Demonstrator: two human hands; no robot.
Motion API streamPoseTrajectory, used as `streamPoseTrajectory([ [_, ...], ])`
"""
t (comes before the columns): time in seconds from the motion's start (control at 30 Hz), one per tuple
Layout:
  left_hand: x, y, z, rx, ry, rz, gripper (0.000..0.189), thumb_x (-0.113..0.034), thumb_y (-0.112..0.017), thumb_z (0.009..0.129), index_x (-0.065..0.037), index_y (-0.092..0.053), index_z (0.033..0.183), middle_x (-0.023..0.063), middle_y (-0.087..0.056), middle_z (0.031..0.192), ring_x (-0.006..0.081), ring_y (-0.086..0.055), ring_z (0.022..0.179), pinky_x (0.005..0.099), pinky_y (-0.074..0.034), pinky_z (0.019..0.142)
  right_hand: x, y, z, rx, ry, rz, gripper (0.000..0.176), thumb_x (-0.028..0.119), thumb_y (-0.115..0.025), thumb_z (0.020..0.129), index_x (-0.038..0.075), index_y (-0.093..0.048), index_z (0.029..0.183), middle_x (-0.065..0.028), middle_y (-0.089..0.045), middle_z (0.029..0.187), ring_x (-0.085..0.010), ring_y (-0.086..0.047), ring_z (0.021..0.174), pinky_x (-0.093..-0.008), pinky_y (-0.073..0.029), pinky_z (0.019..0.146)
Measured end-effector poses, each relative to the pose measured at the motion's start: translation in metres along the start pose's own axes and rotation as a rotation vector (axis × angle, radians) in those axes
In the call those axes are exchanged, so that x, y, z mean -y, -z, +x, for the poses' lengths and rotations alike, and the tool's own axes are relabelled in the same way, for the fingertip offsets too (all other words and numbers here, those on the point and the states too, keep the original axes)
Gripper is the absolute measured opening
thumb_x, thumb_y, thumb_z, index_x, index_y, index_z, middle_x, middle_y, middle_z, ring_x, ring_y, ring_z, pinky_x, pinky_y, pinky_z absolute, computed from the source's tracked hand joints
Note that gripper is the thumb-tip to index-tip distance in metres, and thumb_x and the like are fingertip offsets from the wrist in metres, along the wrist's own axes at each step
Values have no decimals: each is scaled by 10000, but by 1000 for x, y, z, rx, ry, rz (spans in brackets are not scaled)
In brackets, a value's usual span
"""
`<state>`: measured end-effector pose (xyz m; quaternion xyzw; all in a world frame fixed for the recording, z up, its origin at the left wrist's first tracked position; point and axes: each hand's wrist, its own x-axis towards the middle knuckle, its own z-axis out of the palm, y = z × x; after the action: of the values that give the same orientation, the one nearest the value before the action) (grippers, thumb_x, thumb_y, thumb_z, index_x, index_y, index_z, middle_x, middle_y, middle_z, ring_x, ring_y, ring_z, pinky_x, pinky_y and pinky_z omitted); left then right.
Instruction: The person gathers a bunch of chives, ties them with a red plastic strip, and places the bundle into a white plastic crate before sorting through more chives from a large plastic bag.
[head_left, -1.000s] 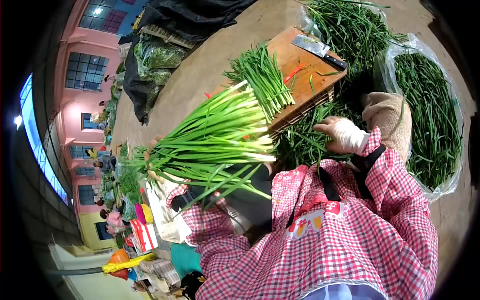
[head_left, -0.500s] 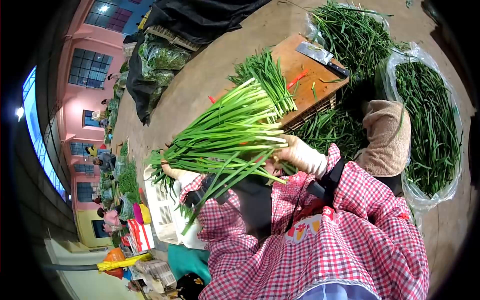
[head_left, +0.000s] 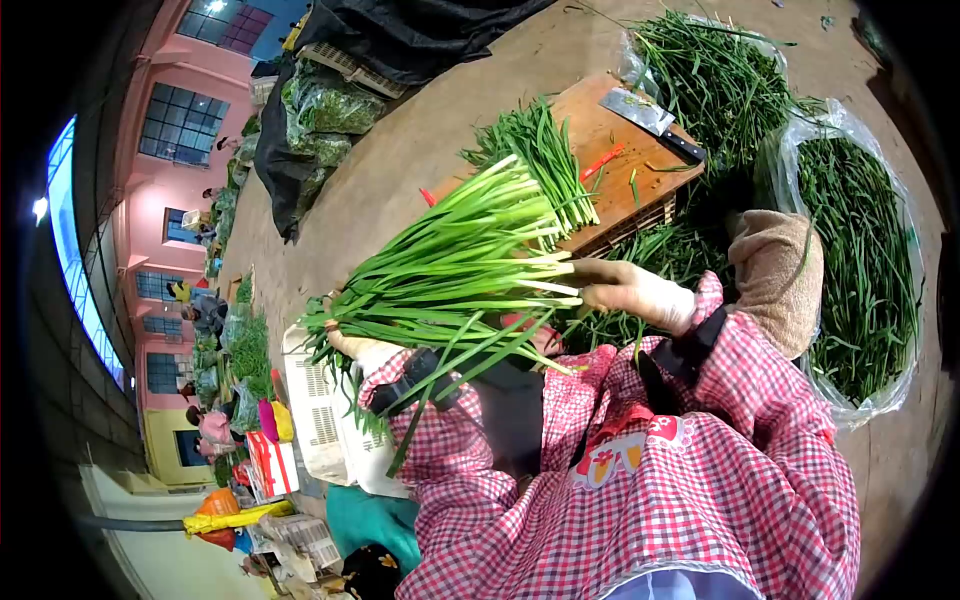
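Note:
A big bundle of garlic chives (head_left: 450, 250) lies across the space in front of my lap, pale stem ends to the right and green leaves to the left. My left hand (head_left: 345, 342) is closed round the leafy end, with leaves covering most of its fingers. At the pale end, my right hand (head_left: 625, 290) is held with fingers stretched out against or just beside the stem tips. A smaller bunch of chives (head_left: 535, 165) rests behind on the wooden board (head_left: 640, 205). On that board lies a cleaver (head_left: 650, 122) with a black handle.
Clear plastic bags of cut green leaves (head_left: 850, 260) stand at the right, beside a towel-covered knee (head_left: 775, 270). More loose leaves (head_left: 705, 80) are piled beyond the board. A white crate (head_left: 325, 410) sits at the left. Dark sheeting (head_left: 400, 40) partly covers wrapped greens farther back.
My right hand has drawn back a little to the right from the stem ends, and its fingers are straighter. My left hand keeps its hold. The view has shifted slightly.

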<state>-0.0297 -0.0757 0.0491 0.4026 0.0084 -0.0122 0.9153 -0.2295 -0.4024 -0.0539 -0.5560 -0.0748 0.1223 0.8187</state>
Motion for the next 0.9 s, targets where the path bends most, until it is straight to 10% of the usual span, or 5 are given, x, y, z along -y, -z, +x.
streamPoseTrajectory([
  [0.33, 15, -48, -23, -370, -98, 159, 447, -384, -496, 897, -34, -614, 1149, 185, -611, 1239, 355, -611, 1067, 529, -489, 934, -35, -48, 68, 101, 4, 889, 417, 376, -629, 922, 126, -584, 1253, -44, -654, 1157, -155, -636, 989, -301, -539, 758],
  [0.5, 3, 15, 2, 139, 35, -5, 349, -326, -553, 882, -33, -679, 1024, 168, -690, 1042, 345, -650, 974, 550, -513, 885, -14, -49, 47, 21, 14, 770, 418, 272, -607, 944, 139, -528, 1332, -15, -557, 1316, -164, -576, 1138, -339, -519, 911],
  [0.67, 1, 7, 0, 8, -37, 46, 309, -312, -572, 887, -34, -680, 966, 151, -698, 1020, 332, -653, 971, 539, -508, 909, -12, -21, 56, -82, 1003, -938, 482, 129, -655, 907, 60, -494, 1356, -101, -544, 1327, -218, -558, 1162, -362, -500, 973],
  [0.73, 0, 9, 3, -45, -102, 120, 323, -337, -590, 885, -38, -676, 975, 144, -689, 1038, 318, -642, 987, 527, -506, 912, -4, -33, 37, 136, 115, 636, 394, 226, -553, 982, 19, -520, 1316, -93, -622, 1186, -173, -621, 1007, -328, -519, 902],
  [0.9, -31, 32, 21, -42, 45, 59, 544, -400, -600, 800, 0, -617, 1168, 209, -629, 1189, 377, -607, 1066, 580, -480, 919, -24, 33, -19, 46, -5, 188, 342, 317, -592, 962, -15, -621, 1039, -97, -672, 964, -188, -655, 795, -321, -534, 766],
])
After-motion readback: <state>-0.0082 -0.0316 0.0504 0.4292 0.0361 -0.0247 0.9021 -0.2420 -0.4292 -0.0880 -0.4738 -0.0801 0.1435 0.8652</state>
